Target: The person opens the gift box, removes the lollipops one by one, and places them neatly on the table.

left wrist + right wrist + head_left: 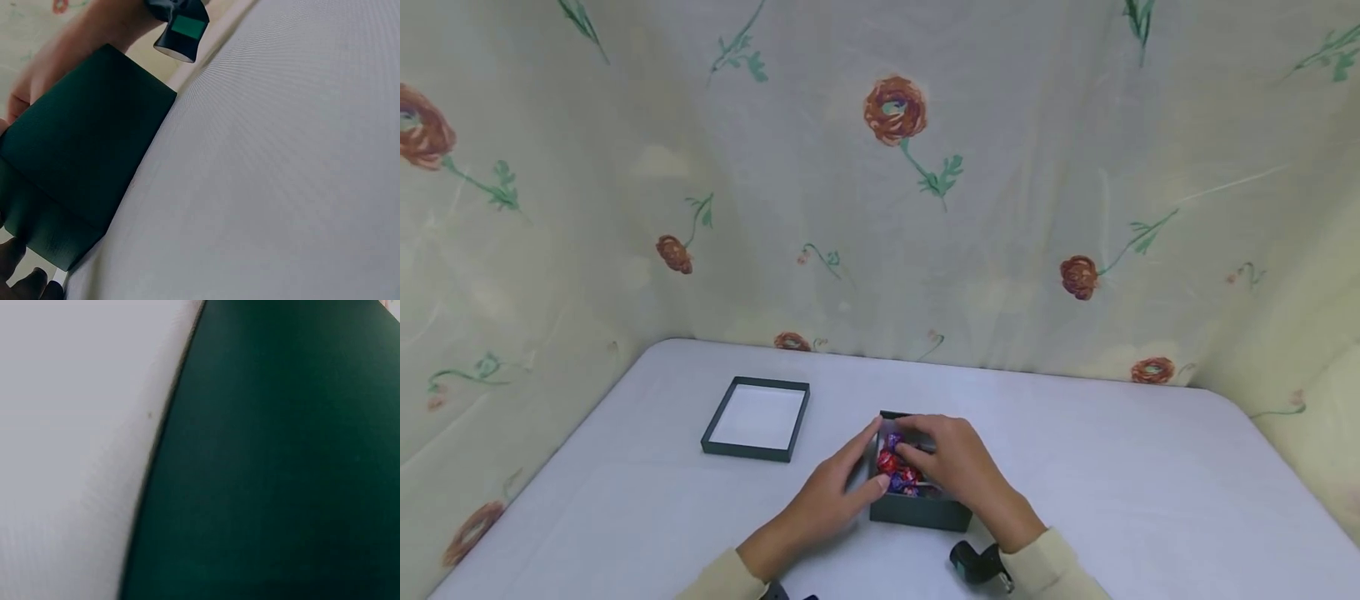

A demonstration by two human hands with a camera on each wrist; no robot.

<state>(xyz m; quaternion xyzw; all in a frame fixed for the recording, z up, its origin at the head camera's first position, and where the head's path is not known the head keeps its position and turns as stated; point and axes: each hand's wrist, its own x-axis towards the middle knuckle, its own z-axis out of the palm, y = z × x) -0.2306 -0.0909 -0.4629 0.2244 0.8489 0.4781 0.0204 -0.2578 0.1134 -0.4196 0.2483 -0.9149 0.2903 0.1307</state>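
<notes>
Both hands are working at the dark green box [917, 507] near the front edge of the table [1150, 492], the left hand [835, 492] resting against the box's left wall with fingers stretched along it and the thumb lying over the near rim, the right hand [958, 467] lying over the top with fingers curling down among the sweets [897, 467]. Whether those fingertips are actually pinching a sweet is hard to tell, since the hand is covering much of the opening. The sweets are showing as small red and purple wrapped pieces, partly hidden under the right hand. The box is sitting between the two hands, square and low-walled. The right wrist view is showing only a blurred stretch of green wall [281, 456] against the white surface; the left wrist view is catching the box's outer side [81, 162] close up. Off to the left, well apart, the lid [757, 418] is lying upside down, its white inside facing up. Behind the table a flowered curtain [895, 167] is hanging.
</notes>
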